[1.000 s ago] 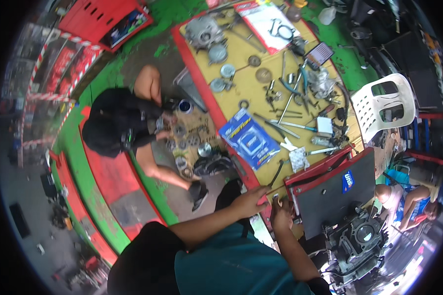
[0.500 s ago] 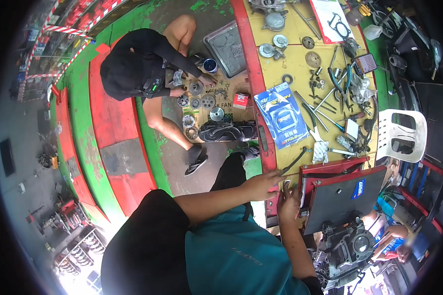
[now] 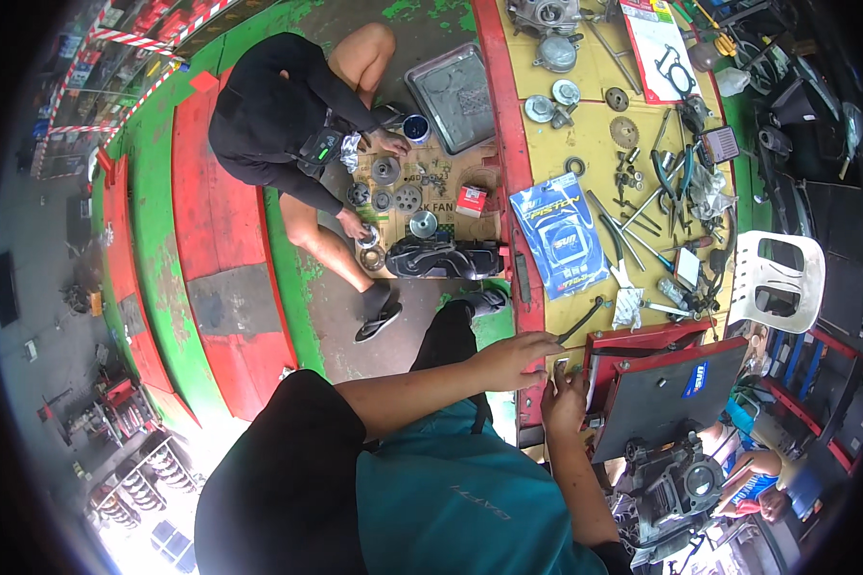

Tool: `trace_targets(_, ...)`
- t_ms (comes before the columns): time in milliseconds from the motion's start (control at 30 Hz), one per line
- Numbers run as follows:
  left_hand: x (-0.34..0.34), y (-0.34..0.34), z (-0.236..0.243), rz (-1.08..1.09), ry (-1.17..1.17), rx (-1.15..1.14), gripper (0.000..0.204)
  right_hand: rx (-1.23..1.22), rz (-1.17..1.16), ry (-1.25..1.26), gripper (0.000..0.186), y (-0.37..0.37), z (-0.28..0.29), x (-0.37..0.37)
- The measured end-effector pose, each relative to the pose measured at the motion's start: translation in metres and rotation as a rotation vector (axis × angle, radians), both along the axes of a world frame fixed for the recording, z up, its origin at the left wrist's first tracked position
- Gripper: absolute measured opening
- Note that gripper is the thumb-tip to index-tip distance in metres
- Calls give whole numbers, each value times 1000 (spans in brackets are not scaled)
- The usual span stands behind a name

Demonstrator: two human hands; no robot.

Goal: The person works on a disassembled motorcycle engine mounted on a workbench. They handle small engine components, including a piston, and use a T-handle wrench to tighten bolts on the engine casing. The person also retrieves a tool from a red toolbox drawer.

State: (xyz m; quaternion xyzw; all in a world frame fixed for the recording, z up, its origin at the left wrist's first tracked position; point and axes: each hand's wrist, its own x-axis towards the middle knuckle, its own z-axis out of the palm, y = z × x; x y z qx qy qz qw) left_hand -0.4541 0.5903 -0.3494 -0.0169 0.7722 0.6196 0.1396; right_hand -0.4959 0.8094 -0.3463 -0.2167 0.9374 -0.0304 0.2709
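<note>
Fingers of the right hand (image 3: pixel 565 401) seem to pinch a small pale piece (image 3: pixel 560 365) at the red-edged yellow table (image 3: pixel 511 125); whether the left hand (image 3: pixel 513 361) grips, I cannot tell. Close handling seems underway, calling next for steadiness.

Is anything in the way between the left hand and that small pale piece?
Nothing visible stands between the left hand and the small pale piece by the right hand; the dark rod lies beyond them.

Grey floor (image 3: pixel 417 331), green paint (image 3: pixel 309 350) chipped. Striped-edge shelves (image 3: pixel 81 128) upper left, white plastic chair (image 3: pixel 750 278) right. Glare (image 3: pixel 134 546) lower left.
</note>
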Motion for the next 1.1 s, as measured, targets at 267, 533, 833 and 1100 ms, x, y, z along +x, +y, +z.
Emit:
trace_targets(267, -61, -57, 22, 226, 293, -33, 37, 109, 36, -54, 65, -6, 0, 6)
trace_targets(533, -185, -162, -12, 459, 500, -537, 33, 151, -136, -179, 78, -28, 34, 0)
trace_targets(833, -247, -222, -81, 1136, 127, -830, 65, -683, -539, -747, 47, -67, 136, -61)
trace_targets(1100, -263, -240, -93, 774, 189, -1032, 60, -883, -606, -342, 31, -122, 161, -155)
